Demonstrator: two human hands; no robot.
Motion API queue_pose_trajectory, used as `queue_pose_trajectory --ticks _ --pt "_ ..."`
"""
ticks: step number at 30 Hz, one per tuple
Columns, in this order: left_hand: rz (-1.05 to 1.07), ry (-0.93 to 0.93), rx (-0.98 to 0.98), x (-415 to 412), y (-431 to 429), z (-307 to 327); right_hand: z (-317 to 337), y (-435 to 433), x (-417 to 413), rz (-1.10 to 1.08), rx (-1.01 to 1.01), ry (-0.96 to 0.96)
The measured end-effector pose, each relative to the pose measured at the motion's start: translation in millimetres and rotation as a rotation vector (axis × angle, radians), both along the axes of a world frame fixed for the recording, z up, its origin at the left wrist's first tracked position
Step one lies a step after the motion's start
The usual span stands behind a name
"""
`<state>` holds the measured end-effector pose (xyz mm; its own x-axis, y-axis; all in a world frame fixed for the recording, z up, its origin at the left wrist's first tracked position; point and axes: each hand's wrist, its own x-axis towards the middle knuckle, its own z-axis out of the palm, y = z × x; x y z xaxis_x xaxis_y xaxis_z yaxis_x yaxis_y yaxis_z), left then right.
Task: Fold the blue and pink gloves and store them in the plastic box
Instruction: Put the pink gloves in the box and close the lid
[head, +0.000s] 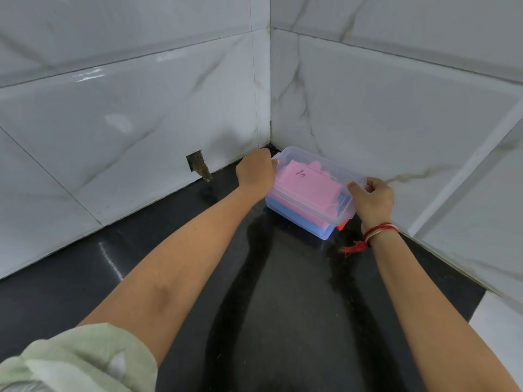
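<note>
The clear plastic box [317,190] held pink gloves [308,182] over blue gloves [297,219], on a black counter [283,306] at centre frame.

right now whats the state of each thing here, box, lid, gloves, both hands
plastic box: upright on the dark counter, in the wall corner
lid: on top of the box, whether latched cannot be told
pink gloves: folded, inside, on top
blue gloves: inside, under the pink
left hand: gripping the far end
right hand: gripping the near end

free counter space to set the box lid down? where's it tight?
Free: the dark counter between the forearms, and left of the left hand, below the broken wall hole. Tight: the plastic box fills the corner, right hand by the wall.
</note>
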<state>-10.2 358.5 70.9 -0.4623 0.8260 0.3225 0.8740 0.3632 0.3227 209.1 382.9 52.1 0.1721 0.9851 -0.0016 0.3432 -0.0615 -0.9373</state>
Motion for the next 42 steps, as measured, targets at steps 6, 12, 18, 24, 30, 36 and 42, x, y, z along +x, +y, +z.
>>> queue_pose_trajectory --ticks 6,12,18,24,30,36,42 --pt "0.019 -0.067 -0.046 1 4 -1 -3 -1 -3 -0.012 -0.069 0.053" --pt "0.059 -0.661 0.032 -2 5 -6 -6 -3 -12 -0.038 -0.126 0.298" --pt "0.379 -1.286 -0.004 11 -3 0 -3 -4 -6 -0.022 -0.15 0.274" --pt "0.372 -1.38 -0.092 12 -6 6 -7 -1 -5 -0.032 -0.136 0.315" --pt "0.412 -1.523 0.192 17 2 -4 -10 -1 -6 -0.007 -0.104 0.346" --pt "0.324 -1.445 0.33 20 2 -10 -11 -3 -7 -0.01 -0.105 0.332" --pt "0.242 -1.335 0.402 22 2 -13 -12 -3 -7 0.005 -0.088 0.352"
